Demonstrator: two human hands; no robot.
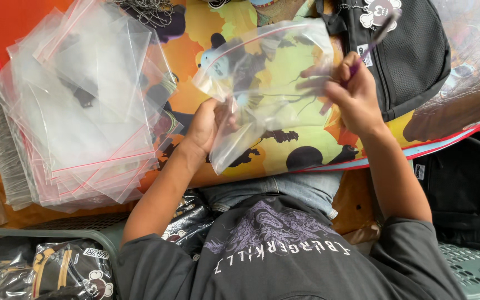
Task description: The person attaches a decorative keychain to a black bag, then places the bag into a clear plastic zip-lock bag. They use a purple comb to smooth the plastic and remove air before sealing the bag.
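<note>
Above printed mat [306, 133]: clear zip bag [262, 89], held aloft. Lower edge pinched by left hand [206, 125]; upper side gripped by right hand [351, 91], fingers closed. Judged light, limp, slippery; best taken at edges.

2 bare hands in shot: 1 left hand [205, 125] and 1 right hand [353, 94], and between them just 1 clear zip bag [268, 89] up off the mat. Over on the side, 1 stack of empty zip bags [79, 111], too many overlapping layers to count sheet by sheet. 1 purple pen [374, 41] in the right hand. 2 black backpacks: 1 mesh-fronted backpack [412, 55] up top, 1 plain backpack [465, 189] lower down. 1 colourful printed mat [306, 139] under it all. 1 wrapped black garment [68, 272] in the near corner, and 1 green crate [473, 269] opposite.
</note>
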